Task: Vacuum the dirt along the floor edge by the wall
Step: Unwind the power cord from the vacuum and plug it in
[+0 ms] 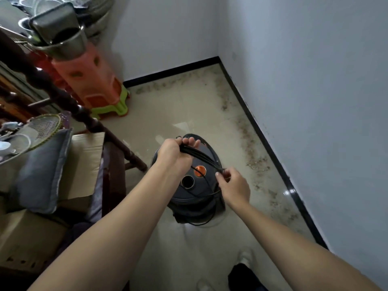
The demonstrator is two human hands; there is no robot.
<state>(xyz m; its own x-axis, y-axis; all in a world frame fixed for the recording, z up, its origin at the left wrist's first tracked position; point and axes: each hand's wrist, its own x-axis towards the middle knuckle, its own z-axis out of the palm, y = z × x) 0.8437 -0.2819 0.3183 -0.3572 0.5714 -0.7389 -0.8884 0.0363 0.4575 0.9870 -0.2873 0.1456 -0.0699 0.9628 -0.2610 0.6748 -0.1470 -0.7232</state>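
Above vacuum [195,185]: left hand [172,154] grips bundled cord [199,156], right hand [233,185] pinches its end; unwinding step, plugging in likely next.

- I'm in a cluttered storage corner of a home: plain white walls [315,101], black skirting board [262,131], glossy beige tiled floor [168,114].
- Stacked orange and green plastic stools [92,80] have nested grey metal buckets [63,40] on top.
- A yellow-green badminton racket [45,128], a grey fabric cushion [42,171] and brown cardboard boxes [88,148] pile up beside dark turned-wood furniture [92,122].
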